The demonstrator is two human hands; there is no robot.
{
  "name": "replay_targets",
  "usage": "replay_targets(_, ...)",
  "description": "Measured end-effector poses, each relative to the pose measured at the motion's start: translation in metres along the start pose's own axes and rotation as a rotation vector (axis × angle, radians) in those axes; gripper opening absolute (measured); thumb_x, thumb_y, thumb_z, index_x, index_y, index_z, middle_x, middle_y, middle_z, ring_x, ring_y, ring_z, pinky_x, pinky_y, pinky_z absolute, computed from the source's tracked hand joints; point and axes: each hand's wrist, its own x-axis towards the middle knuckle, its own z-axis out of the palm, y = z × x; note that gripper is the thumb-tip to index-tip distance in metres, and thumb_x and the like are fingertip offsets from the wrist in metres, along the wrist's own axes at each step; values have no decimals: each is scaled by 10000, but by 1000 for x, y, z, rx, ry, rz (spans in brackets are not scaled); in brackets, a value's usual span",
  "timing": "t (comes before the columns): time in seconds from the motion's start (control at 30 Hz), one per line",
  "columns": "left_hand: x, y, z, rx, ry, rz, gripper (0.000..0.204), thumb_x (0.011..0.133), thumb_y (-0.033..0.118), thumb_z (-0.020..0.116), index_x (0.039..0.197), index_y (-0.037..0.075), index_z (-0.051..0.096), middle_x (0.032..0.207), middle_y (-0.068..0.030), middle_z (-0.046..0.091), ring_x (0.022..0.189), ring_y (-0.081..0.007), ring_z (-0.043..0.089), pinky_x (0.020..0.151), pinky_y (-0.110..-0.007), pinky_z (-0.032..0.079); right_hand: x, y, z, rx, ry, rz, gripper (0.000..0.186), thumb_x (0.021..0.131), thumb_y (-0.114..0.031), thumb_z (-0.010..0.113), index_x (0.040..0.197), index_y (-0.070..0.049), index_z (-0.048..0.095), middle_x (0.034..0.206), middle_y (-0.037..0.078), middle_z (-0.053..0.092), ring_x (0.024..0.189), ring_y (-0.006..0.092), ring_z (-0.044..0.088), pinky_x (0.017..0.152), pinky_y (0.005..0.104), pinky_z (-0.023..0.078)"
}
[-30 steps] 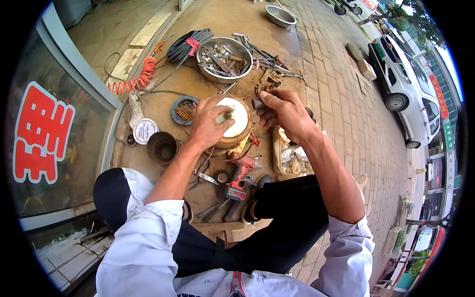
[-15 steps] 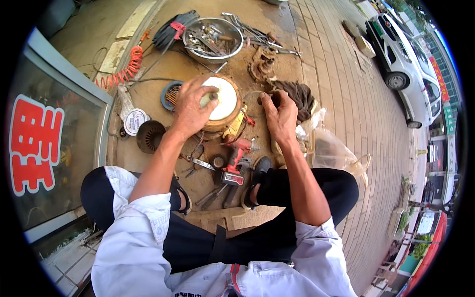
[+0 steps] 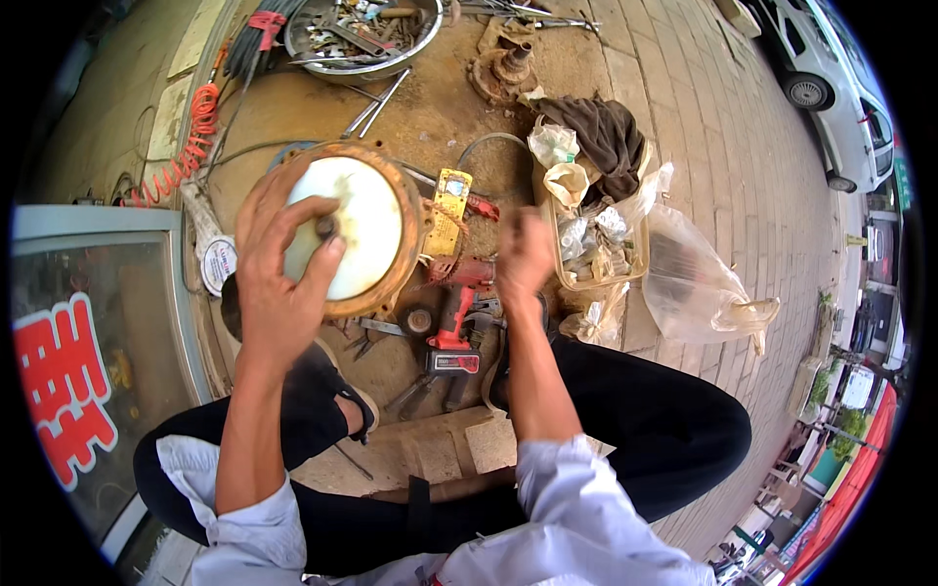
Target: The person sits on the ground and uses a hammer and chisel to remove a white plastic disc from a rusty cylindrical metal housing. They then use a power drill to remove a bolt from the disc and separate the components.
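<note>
My left hand (image 3: pixel 283 254) rests curled on a rusty round housing (image 3: pixel 410 230) with a white top disc (image 3: pixel 376 244), thumb and fingers closed around the small dark centre stub (image 3: pixel 326 229). My right hand (image 3: pixel 524 249) is blurred and closed to the right of the housing, beside a plastic bin (image 3: pixel 640 264); whatever it holds, if anything, I cannot make out. Below and between my hands lie a red cordless power tool (image 3: pixel 457 322) and a wrench-like strip (image 3: pixel 381 326). A yellow box-like part (image 3: pixel 447 210) sits just right of the housing.
Above are a steel bowl (image 3: pixel 425 29) of tools and scrap, a rusty flanged part (image 3: pixel 503 73) and a brown cloth (image 3: pixel 596 127). A red coiled hose (image 3: pixel 200 127) and glass door (image 3: pixel 117 293) are left. A plastic bag (image 3: pixel 694 273) and white car (image 3: pixel 831 107) are right.
The view has shifted closer over the housing. My right hand has moved down and left beside the bin, and the dark cylinder seen in it earlier is no longer visible.
</note>
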Motion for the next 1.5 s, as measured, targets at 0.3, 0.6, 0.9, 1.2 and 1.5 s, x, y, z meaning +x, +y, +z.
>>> replay_targets(0.3,4,-1,3,-11,-18,-5,269,893,182,716,1117,36,691,1463,-181,568,1414,-368,441,1177,-475,321,-41,60,33,106,-100,365,242,896,-140,677,1084,10,700,934,250,726,902,407,716,819,460,548)
replay_targets(0.6,5,1,2,-13,-33,7,245,887,175,706,1096,48,692,1461,-177,575,1409,-386,445,1177,-492,320,12,40,57,141,-351,419,437,855,-251,755,1171,32,655,1047,297,713,1040,456,682,895,495,524)
replay_targets(0.9,1,0,5,9,-24,-6,251,872,166,697,1089,41,685,1454,-181,581,1401,-397,453,1173,-498,319,8,71,90,355,-247,424,380,784,-160,835,1059,50,678,934,196,748,871,292,729,775,399,559)
replay_targets(1.2,1,1,1,16,-11,-14,289,904,212,709,1103,4,691,1458,-164,578,1401,-374,450,1174,-481,322,46,-60,-104,570,283,-101,308,890,-18,780,1175,32,674,1035,121,702,898,178,663,799,297,540)
replay_targets(1.5,2,5,8,-23,-8,-13,290,906,221,719,1113,18,706,1465,-158,571,1404,-349,455,1189,-463,313,15,-49,-117,253,361,-357,436,861,47,709,1282,52,595,1092,216,662,936,300,683,836,399,561)
